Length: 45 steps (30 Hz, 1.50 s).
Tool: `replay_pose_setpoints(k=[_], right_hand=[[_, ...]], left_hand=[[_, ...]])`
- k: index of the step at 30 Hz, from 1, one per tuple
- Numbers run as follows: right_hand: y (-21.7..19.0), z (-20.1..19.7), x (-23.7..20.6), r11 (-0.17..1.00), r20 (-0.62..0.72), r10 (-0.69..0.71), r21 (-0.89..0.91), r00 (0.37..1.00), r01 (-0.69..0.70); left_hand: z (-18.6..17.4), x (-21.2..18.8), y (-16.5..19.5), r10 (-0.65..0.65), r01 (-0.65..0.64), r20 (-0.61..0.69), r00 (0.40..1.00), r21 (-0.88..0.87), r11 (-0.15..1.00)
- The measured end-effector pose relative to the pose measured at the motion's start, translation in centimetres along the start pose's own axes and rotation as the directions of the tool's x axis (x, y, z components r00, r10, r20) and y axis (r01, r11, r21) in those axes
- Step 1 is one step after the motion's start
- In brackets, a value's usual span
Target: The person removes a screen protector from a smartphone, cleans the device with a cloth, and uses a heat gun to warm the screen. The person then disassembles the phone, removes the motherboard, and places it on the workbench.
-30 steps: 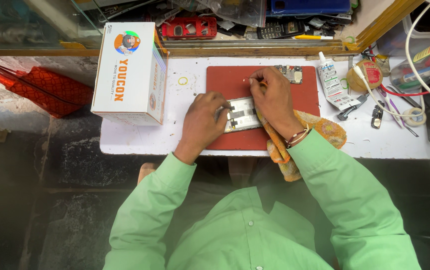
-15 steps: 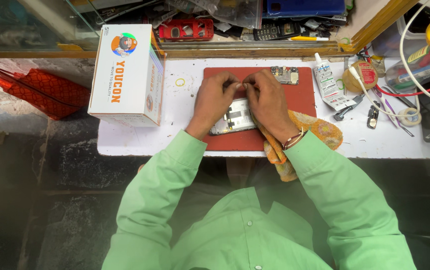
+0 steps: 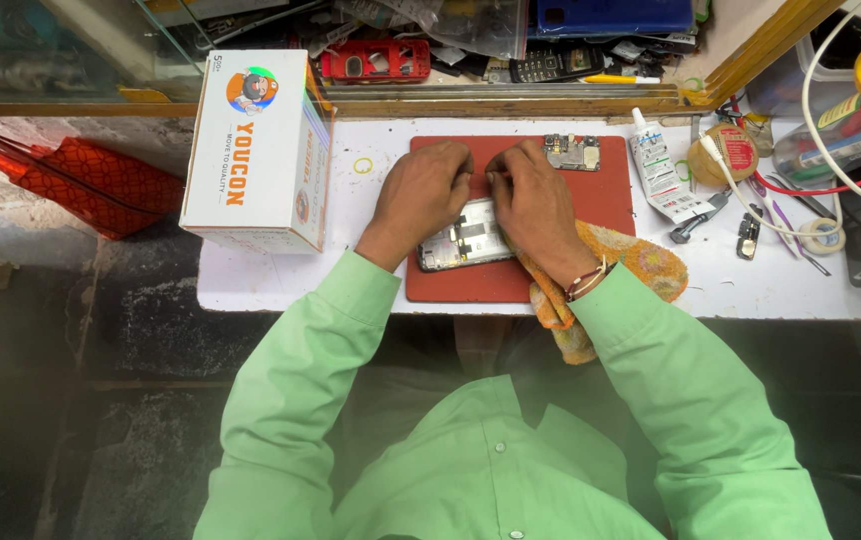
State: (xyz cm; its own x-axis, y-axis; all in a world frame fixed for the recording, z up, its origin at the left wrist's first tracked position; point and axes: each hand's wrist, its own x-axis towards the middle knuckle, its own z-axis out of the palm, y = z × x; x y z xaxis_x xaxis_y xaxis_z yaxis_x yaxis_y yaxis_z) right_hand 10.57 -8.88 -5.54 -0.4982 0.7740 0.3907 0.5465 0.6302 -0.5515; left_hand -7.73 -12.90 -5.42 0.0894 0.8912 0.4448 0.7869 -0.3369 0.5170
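Hands, left hand (image 3: 421, 195) and right hand (image 3: 534, 200), have closed together, now gripping the opened phone (image 3: 466, 240) mid-frame on the red mat (image 3: 611, 210).

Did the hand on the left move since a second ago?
Yes. The left hand slid up the red mat, away from its near edge, onto the opened phone.

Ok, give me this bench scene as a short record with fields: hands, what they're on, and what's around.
left hand: left hand rests on the top edge of the opened phone
right hand: right hand on the phone's right side, fingertips near the left hand's
phone: lies open, insides up, on the red mat
mat: on the white table
cloth: orange cloth under the right wrist
circuit board: circuit board at the mat's far edge
glue tube: glue tube right of the mat
box: white box left of the mat
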Motion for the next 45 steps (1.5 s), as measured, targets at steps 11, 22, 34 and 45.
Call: replay_pose_setpoints(k=[11,22,34,45], right_hand=[[0.2,0.0,-0.1,1.0,0.032,0.012,-0.003,0.999,-0.012],[0.0,0.1,-0.2,1.0,0.017,0.0,0.016,1.0,0.0],[0.2,0.2,-0.3,0.999,0.014,0.032,-0.002,0.999,-0.032],[1.1,-2.1,-0.1,0.968,-0.093,0.078,0.247,0.993,-0.053]], left_hand=[[0.4,-0.3,0.5,0.084,-0.079,-0.125,0.989,0.046,0.996],[1.0,-0.6,0.0,0.092,-0.077,-0.159,0.983,0.098,0.992],[0.5,-0.6,0.1,-0.007,0.018,-0.117,0.993,0.092,0.996],[-4.4,-8.1,1.4,-0.208,0.205,-0.031,0.978,-0.088,0.975]])
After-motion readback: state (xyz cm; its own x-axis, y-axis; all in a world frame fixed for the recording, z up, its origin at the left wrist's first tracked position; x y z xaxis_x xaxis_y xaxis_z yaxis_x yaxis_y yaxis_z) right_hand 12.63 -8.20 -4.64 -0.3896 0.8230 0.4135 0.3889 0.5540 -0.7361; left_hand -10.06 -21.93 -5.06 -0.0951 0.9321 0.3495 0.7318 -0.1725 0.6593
